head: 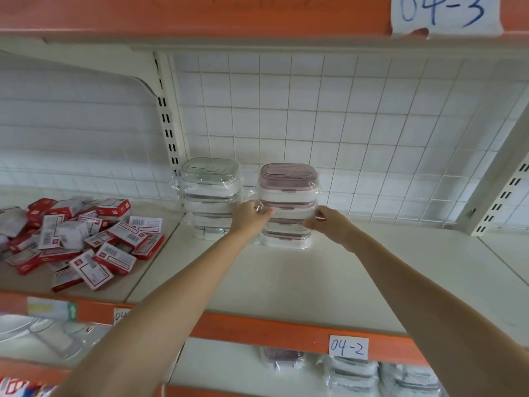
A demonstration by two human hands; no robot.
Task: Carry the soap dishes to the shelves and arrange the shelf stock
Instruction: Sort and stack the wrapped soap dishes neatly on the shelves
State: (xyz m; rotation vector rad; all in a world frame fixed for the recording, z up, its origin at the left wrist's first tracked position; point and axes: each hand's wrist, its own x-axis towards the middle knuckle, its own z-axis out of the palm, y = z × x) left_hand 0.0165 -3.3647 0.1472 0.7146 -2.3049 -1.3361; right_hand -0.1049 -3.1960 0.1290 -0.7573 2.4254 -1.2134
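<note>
Both hands grip one stack of pink-lidded soap dishes (288,206) wrapped in clear film: the left hand (251,214) curls its fingers round the stack's left side and the right hand (329,222) clasps its right side. That stack stands upright on the cream shelf (286,282) close to the white wire-grid back panel (343,124), just beside a second wrapped stack of grey-lidded soap dishes (211,196) on its left. Farther left lies a loose heap of red-and-white boxes (83,239), and a paper label reading "04-2" (347,347) sits on the orange shelf edge (257,329).
</note>
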